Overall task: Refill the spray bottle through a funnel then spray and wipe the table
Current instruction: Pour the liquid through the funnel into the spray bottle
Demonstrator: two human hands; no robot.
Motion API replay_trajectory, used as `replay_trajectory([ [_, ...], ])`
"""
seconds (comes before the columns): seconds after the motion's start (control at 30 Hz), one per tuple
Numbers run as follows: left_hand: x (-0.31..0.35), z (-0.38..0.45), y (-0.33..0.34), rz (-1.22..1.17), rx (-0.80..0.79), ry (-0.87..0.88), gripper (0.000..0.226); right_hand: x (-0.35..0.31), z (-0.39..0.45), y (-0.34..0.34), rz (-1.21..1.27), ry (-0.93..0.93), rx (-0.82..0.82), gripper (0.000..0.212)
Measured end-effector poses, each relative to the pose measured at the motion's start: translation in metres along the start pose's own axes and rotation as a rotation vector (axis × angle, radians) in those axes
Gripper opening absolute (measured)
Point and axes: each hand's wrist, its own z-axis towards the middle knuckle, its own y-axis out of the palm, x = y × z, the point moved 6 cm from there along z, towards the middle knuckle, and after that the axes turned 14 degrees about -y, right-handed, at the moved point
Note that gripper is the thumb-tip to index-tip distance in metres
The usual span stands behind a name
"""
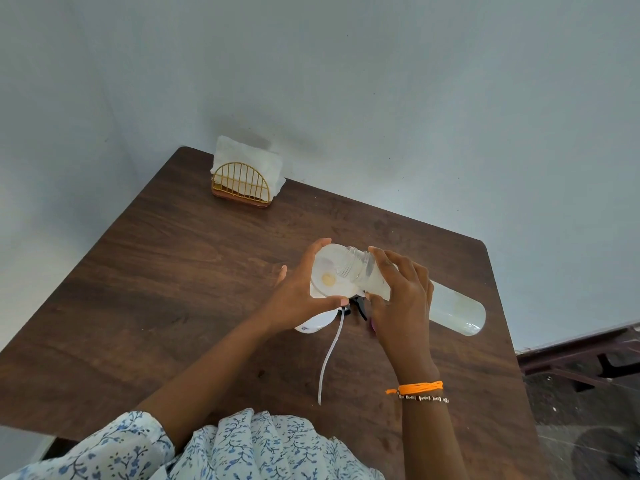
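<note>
My left hand (298, 294) grips the rim of a white translucent funnel (327, 270), which sits over the white spray bottle (315, 323) standing mid-table. My right hand (398, 299) holds a long clear refill bottle (457, 311), tipped nearly level with its open threaded mouth over the funnel's bowl. A small yellowish spot shows at the funnel's bottom. The removed spray head (358, 306), black with a trigger, lies on the table between my hands, and its long white dip tube (329, 358) trails toward me.
A gold wire napkin holder (242, 187) with white paper napkins stands at the far left corner of the dark wooden table (173, 289), against the pale wall. A dark bench frame (588, 362) sits on the floor to the right.
</note>
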Motion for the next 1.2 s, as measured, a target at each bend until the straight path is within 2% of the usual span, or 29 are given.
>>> replay_trajectory([
  [1.2, -0.0004, 0.0000, -0.0002, 0.015, 0.002, -0.010, 0.092, -0.0014, 0.0005, -0.0020, 0.005, 0.002, -0.019, 0.061],
])
